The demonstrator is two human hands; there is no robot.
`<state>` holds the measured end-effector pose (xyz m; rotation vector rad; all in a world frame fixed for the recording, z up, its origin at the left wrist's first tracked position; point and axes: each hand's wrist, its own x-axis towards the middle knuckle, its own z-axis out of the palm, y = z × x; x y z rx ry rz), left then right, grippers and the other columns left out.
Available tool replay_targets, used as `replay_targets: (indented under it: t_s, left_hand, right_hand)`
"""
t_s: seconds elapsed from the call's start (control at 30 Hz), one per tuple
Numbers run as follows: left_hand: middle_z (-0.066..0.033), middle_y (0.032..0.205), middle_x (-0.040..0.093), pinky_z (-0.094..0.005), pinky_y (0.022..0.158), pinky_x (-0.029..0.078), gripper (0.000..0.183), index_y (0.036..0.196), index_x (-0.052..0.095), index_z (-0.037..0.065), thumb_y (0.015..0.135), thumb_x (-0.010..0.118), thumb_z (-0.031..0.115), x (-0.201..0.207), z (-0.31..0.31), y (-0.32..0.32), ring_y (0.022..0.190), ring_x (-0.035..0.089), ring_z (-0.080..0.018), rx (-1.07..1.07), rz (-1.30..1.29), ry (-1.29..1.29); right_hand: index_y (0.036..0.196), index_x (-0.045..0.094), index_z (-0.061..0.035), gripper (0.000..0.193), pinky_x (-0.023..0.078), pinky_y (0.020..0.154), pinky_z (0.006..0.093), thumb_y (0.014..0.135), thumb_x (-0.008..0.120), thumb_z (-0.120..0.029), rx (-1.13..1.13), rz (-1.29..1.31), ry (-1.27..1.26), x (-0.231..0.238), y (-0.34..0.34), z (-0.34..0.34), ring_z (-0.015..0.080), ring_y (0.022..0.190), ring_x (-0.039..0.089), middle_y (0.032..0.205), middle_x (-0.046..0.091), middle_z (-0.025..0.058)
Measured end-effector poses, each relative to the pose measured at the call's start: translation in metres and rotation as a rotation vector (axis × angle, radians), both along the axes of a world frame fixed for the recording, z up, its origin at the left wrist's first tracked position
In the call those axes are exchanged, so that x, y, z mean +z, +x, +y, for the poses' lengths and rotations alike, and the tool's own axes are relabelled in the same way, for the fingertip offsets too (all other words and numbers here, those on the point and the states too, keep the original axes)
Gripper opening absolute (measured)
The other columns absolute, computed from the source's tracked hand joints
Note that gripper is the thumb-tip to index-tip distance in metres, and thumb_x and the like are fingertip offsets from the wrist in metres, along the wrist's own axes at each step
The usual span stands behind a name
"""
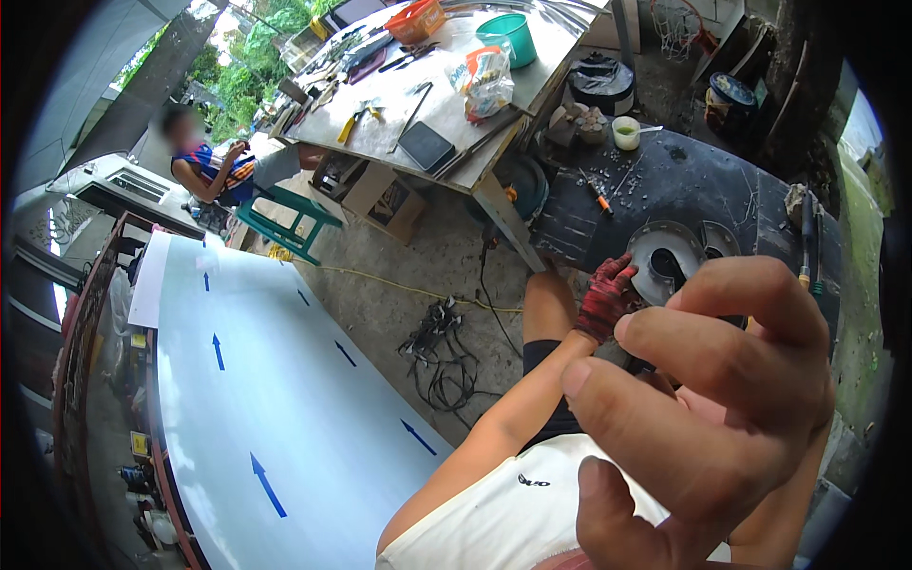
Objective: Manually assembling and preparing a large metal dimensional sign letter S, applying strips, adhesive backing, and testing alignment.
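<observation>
My left hand (606, 299), in a red and dark work glove, has its fingers closed on the left edge of a round grey metal part (655, 252) with a dark curved opening. That part lies on a dark, worn work surface (708, 190). Close to the camera rises my right hand (712, 380), bare, its fingers bent and apart with nothing visible between them. It hides part of the surface and whatever lies beneath. Behind the metal part are an orange-handled tool (602, 201), scattered small grey bits and a pale cup (626, 135) with a white stick across it.
A cluttered table (380, 104) at the back holds pliers, a green bucket (508, 40) and an orange basket (415, 21). A large pale sheet (285, 408) with blue arrows spans the left. Tangled black cable (446, 356) lies on the floor. A person (214, 166) sits at the back left.
</observation>
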<state>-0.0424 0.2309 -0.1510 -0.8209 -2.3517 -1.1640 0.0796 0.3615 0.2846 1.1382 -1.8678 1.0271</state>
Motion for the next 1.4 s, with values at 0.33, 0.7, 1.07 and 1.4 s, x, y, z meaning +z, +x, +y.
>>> replay_targets:
  t_s: [0.33,0.7,1.07,1.4]
  left_hand:
    - [-0.0157,0.148,0.064,-0.0478,0.107,0.051,0.054,0.133,0.067,0.010,0.081,0.081,0.008,-0.006,-0.001,0.001,0.124,0.061,-0.0389,-0.025,-0.044,-0.007]
    - [-0.0129,0.150,0.063,-0.0490,0.113,0.048,0.064,0.137,0.067,0.013,0.076,0.086,0.006,-0.011,0.005,-0.001,0.130,0.059,-0.0388,-0.115,-0.390,0.330]
    - [-0.0129,0.155,0.060,-0.0499,0.120,0.045,0.073,0.141,0.064,0.013,0.073,0.089,0.006,0.004,-0.001,0.005,0.138,0.057,-0.0383,0.016,-0.009,-0.042]
    - [-0.0138,0.155,0.059,-0.0510,0.121,0.044,0.077,0.142,0.064,0.012,0.070,0.090,0.005,-0.003,0.000,0.003,0.140,0.056,-0.0376,-0.011,0.043,0.019]
  right_hand:
    - [0.102,0.069,-0.0181,0.041,0.052,0.072,0.0367,0.064,0.075,-0.003,-0.109,0.013,0.021,-0.005,0.000,-0.007,0.0212,0.075,0.063,0.101,0.067,0.0047]
    - [0.108,0.065,-0.0111,0.033,0.053,0.081,0.0416,0.079,0.076,0.000,-0.106,-0.104,0.331,-0.105,-0.057,0.034,0.0263,0.089,0.067,0.104,0.065,0.0076]
    - [0.123,0.068,-0.0070,0.040,0.052,0.088,0.0463,0.087,0.070,0.007,-0.499,-0.489,0.239,-0.207,-0.034,0.090,0.0348,0.094,0.066,0.106,0.067,0.0122]
    - [0.129,0.068,-0.0065,0.031,0.055,0.091,0.0383,0.098,0.065,0.001,-0.493,-0.530,0.016,-0.179,-0.041,0.109,0.0226,0.095,0.069,0.110,0.070,0.0106]
